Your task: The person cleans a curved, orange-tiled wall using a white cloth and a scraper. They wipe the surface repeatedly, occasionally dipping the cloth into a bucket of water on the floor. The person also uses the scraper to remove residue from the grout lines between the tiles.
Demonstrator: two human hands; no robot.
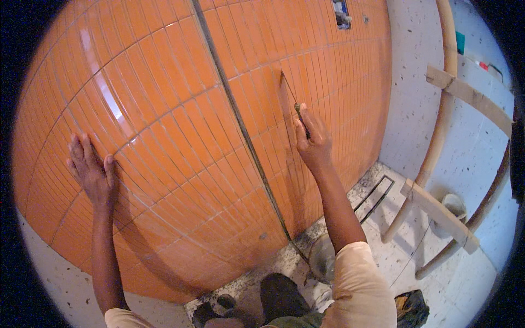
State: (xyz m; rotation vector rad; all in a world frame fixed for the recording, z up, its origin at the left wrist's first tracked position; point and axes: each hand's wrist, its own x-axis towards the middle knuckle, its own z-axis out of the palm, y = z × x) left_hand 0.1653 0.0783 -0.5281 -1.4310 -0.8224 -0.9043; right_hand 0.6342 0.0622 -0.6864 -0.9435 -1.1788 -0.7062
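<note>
Orange glazed wall tiles (180, 135) with narrow ribbed lines fill most of the head view. My left hand (92, 172) lies spread against the tiles at the left, holding nothing. In my right hand (313, 139) is a thin hand tool (298, 107) with a dark handle and slender shaft; its exact kind is unclear. The shaft points up and left, its tip at the tile face near a horizontal joint. Whether the tip presses into a groove cannot be told. Between my hands a long dark strip (246, 141) runs down the wall to the floor.
A wooden pole ladder (437, 147) leans at the right, with a bucket (453, 205) behind its lower rung. Below my right arm sit a bowl-like container (322, 258) and a black plastic bag (414, 309). A narrow black frame (375, 199) lies by the wall. An electrical box opening (342, 16) interrupts the upper tiles.
</note>
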